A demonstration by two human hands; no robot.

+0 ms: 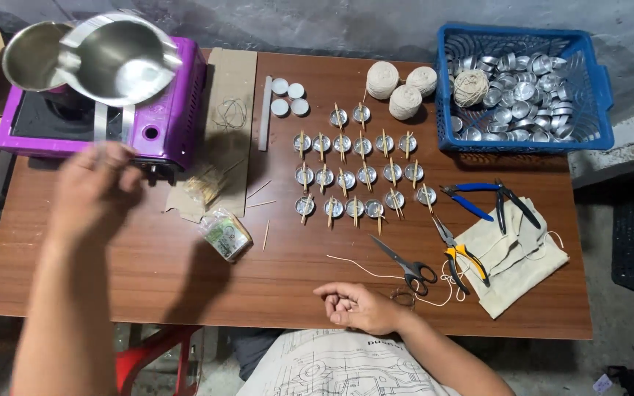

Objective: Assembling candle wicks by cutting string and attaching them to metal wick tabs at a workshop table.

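Pitcher (122, 62): a steel pouring jug raised over the purple stove (174, 121) at the table's far left corner, its spout turned toward the table's middle. A flat metal handle runs down from it to the left hand (93, 191), which is blurred; the fingers look curled round the handle's lower end, though the exact grip cannot be told. A second steel pot (27, 55) sits just behind the pitcher, at the stove's left.

The pitcher looks rigid, smooth and probably slick. Its weight depends on what is inside, which does not show. The handle is likely the only sound hold, since the walls may be hot above a stove, and a low grip on a long handle would let the jug tip easily.

The right hand (357, 306) rests at the near table edge, loosely curled and empty, with string (361, 268) lying just beyond it.

Just beside the stove lie a cardboard strip (232, 110) and a small packet (227, 235). Mid-table stand rows of small tin cups (354, 172), each with a wooden stick across the rim; they sit close together and look light enough to be knocked over. Beyond them are white wax discs (288, 97) and balls of twine (401, 88). A blue basket (599, 95) of empty cups fills the far right corner. Scissors (401, 260), pliers (489, 202) and a cloth (515, 257) lie near right.

Bare table lies along the near edge between packet and scissors, and in front of the stove.
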